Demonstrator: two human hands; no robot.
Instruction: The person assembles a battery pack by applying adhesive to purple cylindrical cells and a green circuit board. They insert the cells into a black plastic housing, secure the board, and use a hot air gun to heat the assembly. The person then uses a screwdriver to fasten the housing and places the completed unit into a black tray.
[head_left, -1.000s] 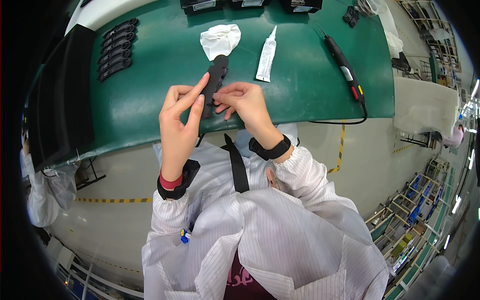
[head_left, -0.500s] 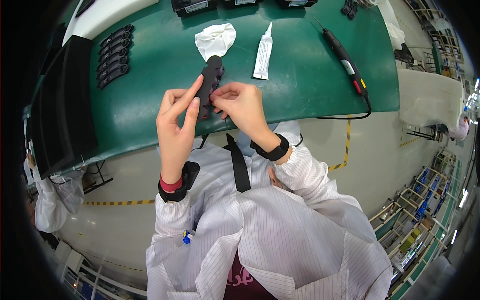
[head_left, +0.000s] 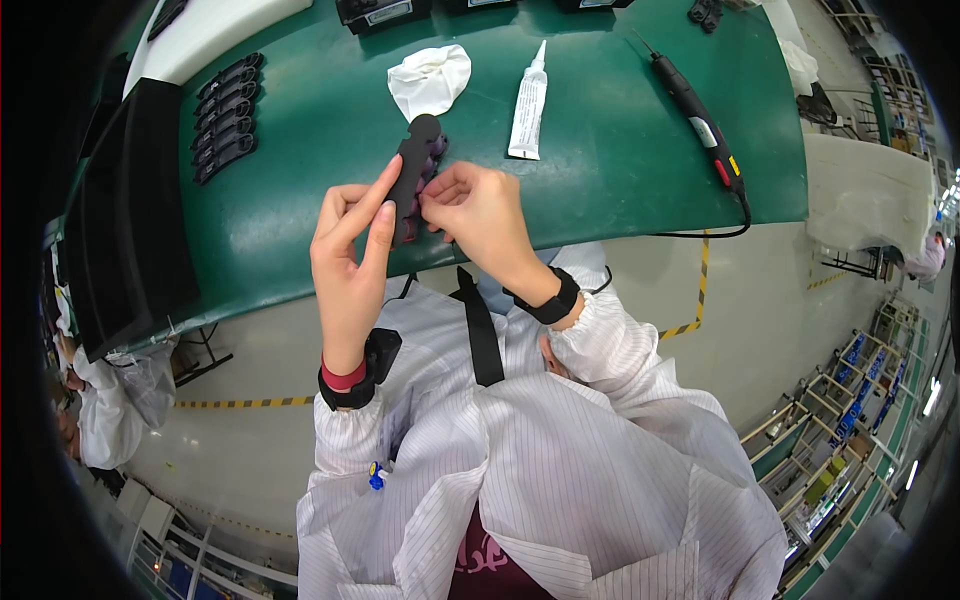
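Note:
Near the front edge of the green table, my left hand (head_left: 352, 230) grips a long black part (head_left: 410, 175) with a rounded end, tilted upward. Purple-red glints show along the part's right side. My right hand (head_left: 477, 210) presses against that side with thumb and fingers pinched together; whether something small is between them is hidden. Beyond the part lies a crumpled white cloth (head_left: 430, 82). To its right a white tube (head_left: 528, 108) with a pointed nozzle lies on the table.
A black powered screwdriver-like tool (head_left: 700, 125) with a cord lies at the right of the green table (head_left: 610, 170). Several black curved parts (head_left: 225, 118) are lined up at the left, beside a large black panel (head_left: 130, 220). Black boxes (head_left: 385, 12) stand along the far edge.
The black part has turned slightly in my left hand, so more of its purple-red side shows. My right hand stays pinched at that side, and the view has shifted a little.

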